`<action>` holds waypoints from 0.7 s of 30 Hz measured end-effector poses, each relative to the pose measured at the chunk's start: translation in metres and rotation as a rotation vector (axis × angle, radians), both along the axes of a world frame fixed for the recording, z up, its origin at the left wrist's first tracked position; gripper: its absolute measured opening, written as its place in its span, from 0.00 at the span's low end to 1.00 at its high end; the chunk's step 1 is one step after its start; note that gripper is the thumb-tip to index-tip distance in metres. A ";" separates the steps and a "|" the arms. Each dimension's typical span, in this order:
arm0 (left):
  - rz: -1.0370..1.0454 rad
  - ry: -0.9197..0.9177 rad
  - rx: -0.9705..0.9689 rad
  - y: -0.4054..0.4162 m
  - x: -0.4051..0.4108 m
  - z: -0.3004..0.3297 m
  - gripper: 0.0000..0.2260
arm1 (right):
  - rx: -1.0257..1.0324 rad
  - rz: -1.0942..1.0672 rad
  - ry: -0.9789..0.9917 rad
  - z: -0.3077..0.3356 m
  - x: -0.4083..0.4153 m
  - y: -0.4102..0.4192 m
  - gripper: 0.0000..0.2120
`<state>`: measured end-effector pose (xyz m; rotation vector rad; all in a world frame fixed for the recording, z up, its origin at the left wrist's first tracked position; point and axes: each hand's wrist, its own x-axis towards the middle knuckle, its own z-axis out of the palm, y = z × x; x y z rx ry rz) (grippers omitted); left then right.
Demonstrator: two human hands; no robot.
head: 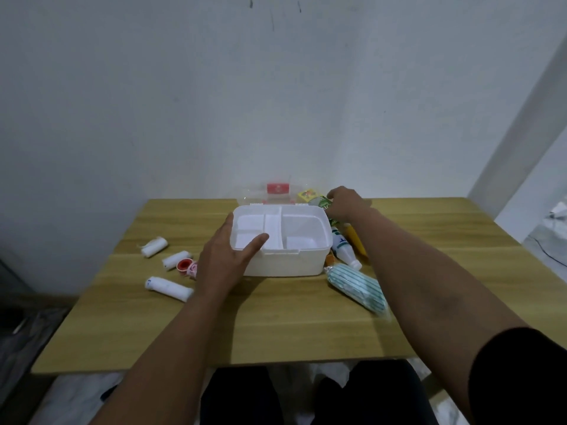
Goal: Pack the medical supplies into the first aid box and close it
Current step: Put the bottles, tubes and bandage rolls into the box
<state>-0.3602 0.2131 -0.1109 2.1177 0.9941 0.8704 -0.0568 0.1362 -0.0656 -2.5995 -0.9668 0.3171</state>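
Observation:
The white first aid box (285, 262) stands open mid-table, its inner tray empty and its clear lid (267, 194) with a red latch tipped back. My left hand (227, 259) holds the box's front left corner, thumb over the rim. My right hand (345, 204) reaches past the box's far right corner and closes on a green-labelled packet (324, 204). Three white bandage rolls (168, 288) and a red tape roll (185, 265) lie to the left. A white bottle (343, 248), an orange tube (356, 240) and a striped green-white pack (357, 288) lie to the right.
The wooden table (276, 326) stands against a white wall. A yellow packet (306, 194) sits behind the box near the wall. My legs are below the table's front edge, and clutter lies on the floor at both sides.

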 end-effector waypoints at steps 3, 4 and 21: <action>-0.069 -0.015 -0.047 0.000 -0.003 0.005 0.45 | -0.068 -0.017 -0.111 -0.009 -0.006 0.001 0.11; -0.084 -0.013 -0.058 0.001 -0.004 0.007 0.45 | -0.071 -0.033 -0.125 -0.011 -0.007 0.001 0.10; -0.150 0.054 -0.115 0.004 -0.003 0.015 0.51 | 0.081 0.134 -0.054 0.143 -0.010 -0.054 0.26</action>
